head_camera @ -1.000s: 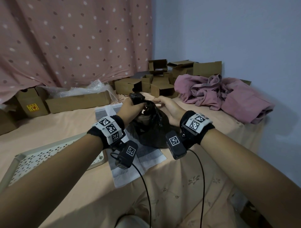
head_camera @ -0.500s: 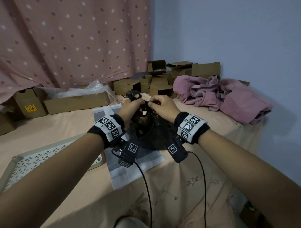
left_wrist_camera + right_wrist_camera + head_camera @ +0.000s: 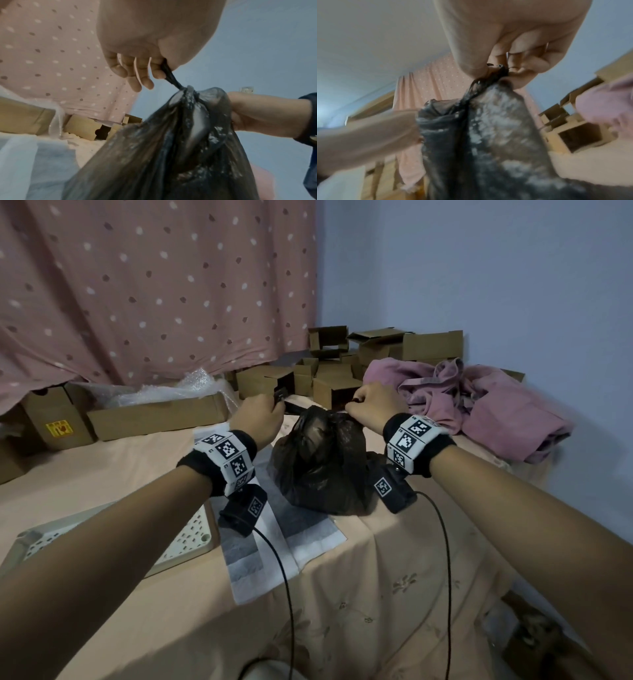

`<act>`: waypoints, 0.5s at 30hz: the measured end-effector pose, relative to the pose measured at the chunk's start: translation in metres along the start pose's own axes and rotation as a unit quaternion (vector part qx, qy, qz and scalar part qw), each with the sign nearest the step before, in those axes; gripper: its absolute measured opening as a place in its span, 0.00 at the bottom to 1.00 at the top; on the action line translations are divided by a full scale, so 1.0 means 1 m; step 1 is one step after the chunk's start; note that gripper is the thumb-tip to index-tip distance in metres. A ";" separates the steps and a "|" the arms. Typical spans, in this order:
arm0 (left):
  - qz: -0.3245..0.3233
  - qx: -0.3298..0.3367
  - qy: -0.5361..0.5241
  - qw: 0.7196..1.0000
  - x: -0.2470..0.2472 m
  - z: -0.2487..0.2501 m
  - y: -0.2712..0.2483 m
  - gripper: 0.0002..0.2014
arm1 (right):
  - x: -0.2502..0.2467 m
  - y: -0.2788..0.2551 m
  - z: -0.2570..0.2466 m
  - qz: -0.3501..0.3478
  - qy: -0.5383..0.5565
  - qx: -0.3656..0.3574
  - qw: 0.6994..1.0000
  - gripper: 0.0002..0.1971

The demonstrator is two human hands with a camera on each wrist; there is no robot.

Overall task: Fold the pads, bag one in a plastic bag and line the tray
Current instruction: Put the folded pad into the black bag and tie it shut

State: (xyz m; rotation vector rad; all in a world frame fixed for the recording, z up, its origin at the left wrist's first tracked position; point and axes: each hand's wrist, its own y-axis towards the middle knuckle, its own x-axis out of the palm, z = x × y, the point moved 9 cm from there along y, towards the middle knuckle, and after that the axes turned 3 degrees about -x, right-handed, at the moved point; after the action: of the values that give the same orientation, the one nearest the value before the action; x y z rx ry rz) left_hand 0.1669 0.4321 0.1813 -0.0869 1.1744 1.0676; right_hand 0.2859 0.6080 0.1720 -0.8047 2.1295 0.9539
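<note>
The step in hand is judged to be the bagging: the black plastic bag is being tied shut at its top. The bag is standing on the bed, resting on an unfolded grey-and-white pad, approx. in the middle btw. the two wrists. One twisted handle is being pinched by the left hand and pulled to the left; in the left wrist view the black strand is seen clamped btw. the thumb and the first finger, the other fingers hanging loosely curled. The other handle is being pinched by the right hand, fingers curled tight around it, and pulled to the right. A knot is probably being tightened, as both strands are being drawn apart from the bag neck. What is inside the bag cannot be told for sure; something light is showing through the thin film, probably a folded pad. The tray, perforated, is lying just beside the pad on the left, not lined yet. For the next move, a second knot or a release of both handles is being called for, then the bag is to be set aside, so that the pad under it is freed for folding and for the tray. Care is needed w/ the thin film, which may tear if pulled too hard.
</note>
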 end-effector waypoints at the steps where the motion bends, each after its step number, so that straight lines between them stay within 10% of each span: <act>1: -0.006 0.001 0.029 1.000 -0.001 -0.001 0.001 0.18 | -0.007 0.000 0.004 0.011 -0.025 0.007 1.000 0.12; 7: -0.048 -0.021 0.060 0.997 -0.002 -0.013 0.007 0.16 | -0.018 0.001 0.026 0.016 -0.120 0.033 0.992 0.04; 15: -0.090 -0.053 0.125 0.987 -0.012 -0.062 0.005 0.11 | -0.022 -0.008 0.084 -0.046 -0.151 0.096 0.983 0.21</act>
State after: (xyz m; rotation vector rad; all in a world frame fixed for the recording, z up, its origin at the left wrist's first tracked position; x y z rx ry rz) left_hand 0.1196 0.3927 0.1652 -0.4126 1.3059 0.9774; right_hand 0.3309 0.6767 0.1420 -0.6138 1.8708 0.7567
